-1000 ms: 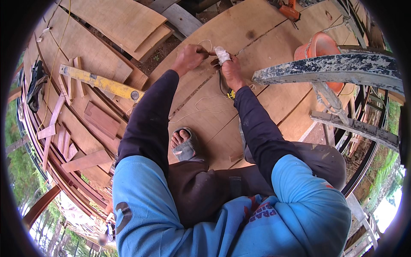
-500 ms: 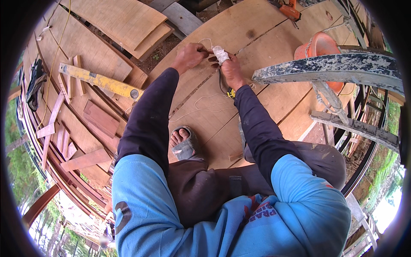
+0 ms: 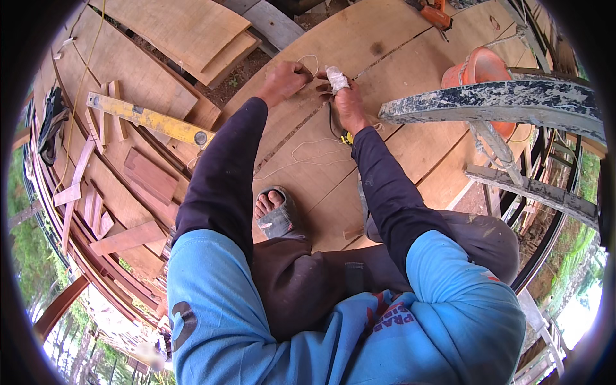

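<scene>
While the yellow spirit level (image 3: 151,120) lies across the boards on the left, both hands work to the right of its near end and a little farther from the body. Left hand (image 3: 284,85): back up, grip pressed together, pinching pale string (image 3: 310,56); a loop of it arcs out by the fingers, tips partly hidden. Right hand (image 3: 348,106): grip closed round the lower part of a white bundle (image 3: 337,78), which juts up out of the fist, tilted toward the left hand. Bundle is to the right of the level, held above the plank floor (image 3: 314,196); the two hands are close but apart. By the right wrist, a small yellow-and-black object (image 3: 347,138), kind unclear.

More thin line (image 3: 301,163) curls loosely over the planks, right of the level and nearer the body. Sandalled foot (image 3: 278,212) nearer still. Reddish offcuts (image 3: 151,174) lie just on the body side of the level; dark cloth (image 3: 51,125) beyond its left end. Well to the right of the level: paint-flecked beam (image 3: 487,102), orange bucket (image 3: 482,67) partly behind it. Orange tool (image 3: 436,16) also to the right, farther from the body.
</scene>
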`<state>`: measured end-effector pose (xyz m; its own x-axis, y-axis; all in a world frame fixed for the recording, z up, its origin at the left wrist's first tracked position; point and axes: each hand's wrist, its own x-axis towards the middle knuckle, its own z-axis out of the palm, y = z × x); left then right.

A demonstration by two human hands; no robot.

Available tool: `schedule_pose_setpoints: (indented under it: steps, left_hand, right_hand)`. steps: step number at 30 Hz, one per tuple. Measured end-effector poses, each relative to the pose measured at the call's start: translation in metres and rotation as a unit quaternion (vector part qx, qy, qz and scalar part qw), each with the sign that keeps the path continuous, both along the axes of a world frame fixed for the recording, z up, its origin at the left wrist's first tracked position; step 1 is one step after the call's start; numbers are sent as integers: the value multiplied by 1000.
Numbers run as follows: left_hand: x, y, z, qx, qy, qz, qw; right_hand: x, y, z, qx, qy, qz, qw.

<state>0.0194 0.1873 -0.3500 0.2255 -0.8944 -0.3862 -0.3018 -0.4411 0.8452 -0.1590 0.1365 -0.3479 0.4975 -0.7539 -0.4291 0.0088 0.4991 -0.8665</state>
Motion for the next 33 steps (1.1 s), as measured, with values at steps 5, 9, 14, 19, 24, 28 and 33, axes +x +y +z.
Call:
schedule_pose_setpoints:
  steps: [5,9,14,19,24,28,33]
  left_hand:
    - [5,-3,-1,44,70,20,996]
    - [14,0,-15,48,140,18,989]
    - [21,4,-18,43,193,22,980]
    - [21,2,8,68,165,24,984]
    - [26,0,-2,45,158,19,986]
    - [27,7,-10,20,169,-4,985]
    - [16,11,-1,31,187,8,982]
  right_hand:
    - [-3,-3,-7,-142,19,8,990]
    - [1,-3,2,-256,39,81,963]
    - [-1,-16,8,-346,62,176,919]
    - [-3,-27,21,-372,65,253,891]
    - [-5,-89,45,-563,235,436,661]
    - [2,-87,75,-609,260,476,579]
    - [20,-73,65,-634,229,458,579]
